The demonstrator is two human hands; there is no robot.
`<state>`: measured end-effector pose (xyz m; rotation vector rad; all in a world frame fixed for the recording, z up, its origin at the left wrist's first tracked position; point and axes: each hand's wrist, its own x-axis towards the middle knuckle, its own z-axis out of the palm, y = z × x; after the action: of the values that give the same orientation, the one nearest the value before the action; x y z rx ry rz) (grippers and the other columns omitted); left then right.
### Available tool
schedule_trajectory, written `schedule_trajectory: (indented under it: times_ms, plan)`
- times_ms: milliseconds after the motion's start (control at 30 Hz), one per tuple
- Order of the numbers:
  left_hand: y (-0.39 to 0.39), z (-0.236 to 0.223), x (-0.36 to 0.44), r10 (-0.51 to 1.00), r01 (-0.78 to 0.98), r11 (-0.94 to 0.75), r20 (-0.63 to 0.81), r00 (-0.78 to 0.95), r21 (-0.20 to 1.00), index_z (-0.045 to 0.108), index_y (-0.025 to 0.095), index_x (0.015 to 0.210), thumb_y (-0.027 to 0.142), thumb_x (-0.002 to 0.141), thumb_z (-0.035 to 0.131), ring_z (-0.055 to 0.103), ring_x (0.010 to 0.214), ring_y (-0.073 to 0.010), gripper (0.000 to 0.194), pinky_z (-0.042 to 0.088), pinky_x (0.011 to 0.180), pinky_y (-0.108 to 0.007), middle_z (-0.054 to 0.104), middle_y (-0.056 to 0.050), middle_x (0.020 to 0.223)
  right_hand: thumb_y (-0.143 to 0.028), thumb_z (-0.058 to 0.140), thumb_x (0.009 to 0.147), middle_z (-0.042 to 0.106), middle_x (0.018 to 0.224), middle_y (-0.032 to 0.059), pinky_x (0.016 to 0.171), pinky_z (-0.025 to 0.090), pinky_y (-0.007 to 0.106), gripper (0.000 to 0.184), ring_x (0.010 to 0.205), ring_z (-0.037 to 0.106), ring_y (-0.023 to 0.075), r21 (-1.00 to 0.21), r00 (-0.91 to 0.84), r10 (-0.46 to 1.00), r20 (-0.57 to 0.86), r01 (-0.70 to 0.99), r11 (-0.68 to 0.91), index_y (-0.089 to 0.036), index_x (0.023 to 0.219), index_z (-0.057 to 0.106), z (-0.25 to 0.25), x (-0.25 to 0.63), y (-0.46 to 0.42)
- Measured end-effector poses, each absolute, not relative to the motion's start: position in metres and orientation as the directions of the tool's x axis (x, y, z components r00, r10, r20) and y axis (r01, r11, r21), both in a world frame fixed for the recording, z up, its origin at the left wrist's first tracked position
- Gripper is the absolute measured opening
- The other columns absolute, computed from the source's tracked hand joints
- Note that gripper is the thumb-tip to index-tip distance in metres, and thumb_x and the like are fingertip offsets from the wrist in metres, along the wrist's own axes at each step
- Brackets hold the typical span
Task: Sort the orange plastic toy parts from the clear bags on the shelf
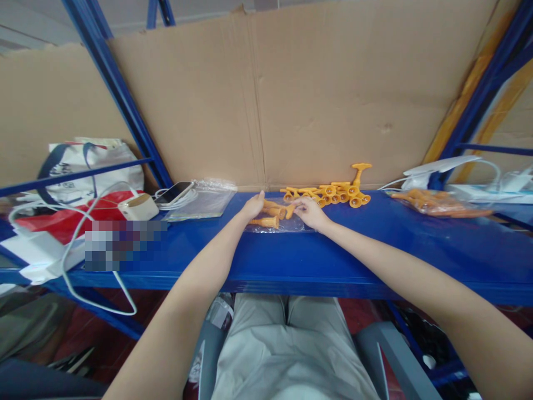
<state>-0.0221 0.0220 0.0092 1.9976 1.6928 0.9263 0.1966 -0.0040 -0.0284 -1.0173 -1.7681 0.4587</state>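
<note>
My left hand (252, 206) rests on the blue shelf (291, 261), fingers curled against a few orange plastic pieces (271, 214) lying on a clear plastic bag (287, 225). My right hand (308, 212) meets it from the right, its fingers pinched on one of those orange pieces (290, 210). Just behind the hands lies a row of more orange pieces (333, 193), one standing upright (360, 173).
A cardboard sheet (291, 94) backs the shelf. To the left lie a phone (174, 193), clear bags (204, 201), a white charger with cables (138, 206) and a tote bag (94, 166). At the right sit a bag of orange parts (437, 203) and white items (441, 166).
</note>
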Motion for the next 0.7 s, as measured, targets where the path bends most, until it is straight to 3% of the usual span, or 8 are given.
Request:
schedule_trajectory:
  times_ms: [200, 367, 533, 700]
  plan:
    - [0.017, 0.015, -0.017, 0.975, 0.870, -0.156, 0.212, 0.061, 0.468, 0.058, 0.007, 0.134, 0.035, 0.102, 0.015, 0.045, 0.141, -0.0219, 0.060, 0.033, 0.114, -0.031, 0.055, -0.017, 0.144, -0.010, 0.065, 0.073, 0.070, 0.102, 0.0056, 0.093, 0.053, 0.040, 0.017, 0.096, 0.067, 0.0188, -0.679, -0.280, 0.778, 0.563, 0.380, 0.628, -0.020, 0.086, 0.072, -0.026, 0.196, -0.007]
    - [0.017, 0.012, -0.015, 0.973, 0.906, -0.150, 0.223, 0.064, 0.396, 0.044, 0.006, 0.146, 0.032, 0.101, 0.018, 0.031, 0.149, -0.0188, 0.058, 0.024, 0.120, -0.029, 0.041, -0.015, 0.156, -0.015, 0.070, 0.074, 0.072, 0.090, 0.0068, 0.094, 0.050, 0.043, 0.008, 0.095, 0.065, 0.0220, -0.586, -0.404, 0.715, 0.570, 0.410, 0.699, -0.019, 0.081, 0.073, -0.020, 0.195, -0.014]
    - [0.009, 0.015, -0.015, 0.984, 0.932, -0.121, 0.163, 0.068, 0.341, 0.032, 0.012, 0.154, 0.041, 0.100, 0.018, 0.019, 0.153, -0.0230, 0.063, 0.020, 0.122, -0.042, 0.028, -0.013, 0.162, -0.023, 0.066, 0.083, 0.075, 0.093, 0.0083, 0.088, 0.052, 0.039, 0.015, 0.086, 0.068, 0.0207, -0.680, -0.454, 0.796, 0.401, 0.435, 0.591, -0.015, 0.092, 0.075, -0.014, 0.190, -0.024]
    - [0.002, 0.018, -0.015, 0.985, 0.949, -0.164, 0.093, 0.144, 0.270, 0.024, 0.020, 0.158, 0.053, 0.099, 0.020, 0.007, 0.154, -0.0271, 0.068, 0.015, 0.122, -0.053, 0.013, -0.009, 0.166, -0.038, 0.061, 0.090, 0.077, 0.096, 0.0071, 0.087, 0.053, 0.038, 0.028, 0.089, 0.069, 0.0219, -0.676, -0.543, 0.774, 0.327, 0.437, 0.593, -0.016, 0.095, 0.078, -0.009, 0.190, -0.025]
